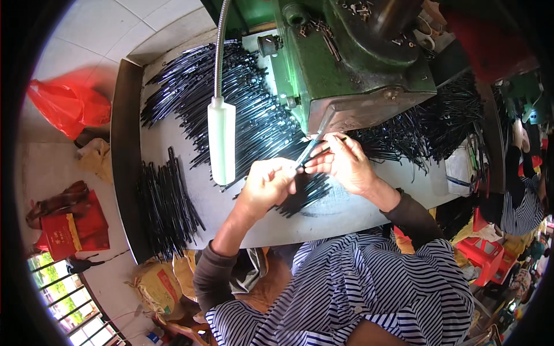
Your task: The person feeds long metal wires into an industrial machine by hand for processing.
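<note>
Both hands, left hand [270, 183] and right hand [340, 162], pinch one thin black rod [311, 149], apparently steadying it at the green press [352, 69].

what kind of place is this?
Likely a small workshop: a heavy green metal press machine on a grey worktable, heaps of thin black rods, and both hands holding a rod at the machine.

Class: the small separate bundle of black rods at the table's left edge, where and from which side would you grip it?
Grip the small bundle of black rods around its middle, coming from above. The rods lie flat and roughly parallel on the table, so fingers can probably close across them there.
</note>
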Tool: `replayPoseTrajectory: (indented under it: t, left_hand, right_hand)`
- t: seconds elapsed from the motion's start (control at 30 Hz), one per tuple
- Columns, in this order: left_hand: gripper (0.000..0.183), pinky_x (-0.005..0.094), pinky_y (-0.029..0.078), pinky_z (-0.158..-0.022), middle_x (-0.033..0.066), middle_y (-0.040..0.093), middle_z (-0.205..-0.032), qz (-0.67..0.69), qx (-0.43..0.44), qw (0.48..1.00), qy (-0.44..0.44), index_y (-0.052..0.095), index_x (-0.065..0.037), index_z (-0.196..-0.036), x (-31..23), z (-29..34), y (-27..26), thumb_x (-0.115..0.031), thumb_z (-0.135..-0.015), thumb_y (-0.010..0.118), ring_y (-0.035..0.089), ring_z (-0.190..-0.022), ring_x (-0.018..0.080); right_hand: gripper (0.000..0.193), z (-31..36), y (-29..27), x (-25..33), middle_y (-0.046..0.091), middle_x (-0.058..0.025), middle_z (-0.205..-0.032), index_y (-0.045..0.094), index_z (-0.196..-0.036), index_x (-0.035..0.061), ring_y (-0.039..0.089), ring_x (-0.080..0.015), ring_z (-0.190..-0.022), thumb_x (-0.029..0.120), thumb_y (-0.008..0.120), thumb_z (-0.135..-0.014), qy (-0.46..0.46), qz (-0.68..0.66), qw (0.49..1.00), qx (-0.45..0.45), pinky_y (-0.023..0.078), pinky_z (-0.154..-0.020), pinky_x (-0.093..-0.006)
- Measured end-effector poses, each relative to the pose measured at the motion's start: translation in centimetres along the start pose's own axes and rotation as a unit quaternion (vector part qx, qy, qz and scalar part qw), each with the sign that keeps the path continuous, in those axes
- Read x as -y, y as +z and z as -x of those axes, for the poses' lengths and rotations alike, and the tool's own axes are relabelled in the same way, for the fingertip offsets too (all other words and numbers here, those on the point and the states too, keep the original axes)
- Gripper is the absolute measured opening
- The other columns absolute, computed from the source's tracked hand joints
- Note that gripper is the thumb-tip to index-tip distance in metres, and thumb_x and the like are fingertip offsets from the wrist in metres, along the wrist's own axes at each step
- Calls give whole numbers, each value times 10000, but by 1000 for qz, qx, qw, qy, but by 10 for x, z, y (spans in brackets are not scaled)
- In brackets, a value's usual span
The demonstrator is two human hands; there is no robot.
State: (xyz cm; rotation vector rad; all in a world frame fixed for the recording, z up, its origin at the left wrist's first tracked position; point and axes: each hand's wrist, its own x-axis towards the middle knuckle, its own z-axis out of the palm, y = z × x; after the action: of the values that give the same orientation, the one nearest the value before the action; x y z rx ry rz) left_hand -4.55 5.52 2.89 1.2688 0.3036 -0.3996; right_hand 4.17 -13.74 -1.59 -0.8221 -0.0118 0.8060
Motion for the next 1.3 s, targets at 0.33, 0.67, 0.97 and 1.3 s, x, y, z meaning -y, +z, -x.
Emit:
replayPoseTrajectory:
  t: [0.33, 0.67, 0.97, 1.3]
  left_hand:
    - [299, 414, 572, -712, 209, 662, -895, 357, -43, 933, 19, 546, 62, -1123, 18, -11, -15, -154, -916, 542, 668, -744, 305]
    - [212, 445, 511, -875, 114, 622, -990, 422, -93, 887, 165, 582, 7, -1025, 12, -62, 36, -166, -904, 599, 630, -890, 272]
    - [216, 422, 547, -811, 119, 626, -963, 355, -121, 908, 187, 563, 5, -1016, 10, -61, 40, -197, -938, 556, 644, -882, 256]
    - [186, 443, 571, -755, 103, 588, -796, 349, -157, 902, 198, 563, 25, -961, 21, -67, 44, -158, -936, 555, 656, -719, 279]
  right_hand:
    - [288, 16, -33, 25, 643, -178, -917, 554, -1011, 8, 667, -294, -863, 258, 413, -1006, -145, -11, 989, -26, 561, -808, -458]
    - [237, -2, -23, 32, 642, -106, -909, 566, -967, 39, 651, -247, -851, 267, 500, -974, -202, -28, 977, -64, 550, -836, -463]
    - [211, -6, -27, 28, 631, -71, -903, 578, -961, 46, 632, -193, -855, 247, 515, -968, -234, -27, 972, -21, 549, -838, -473]
    - [220, -5, -26, 30, 635, -71, -840, 583, -883, 42, 645, -204, -794, 237, 523, -964, -222, -43, 972, -69, 552, -842, -479]
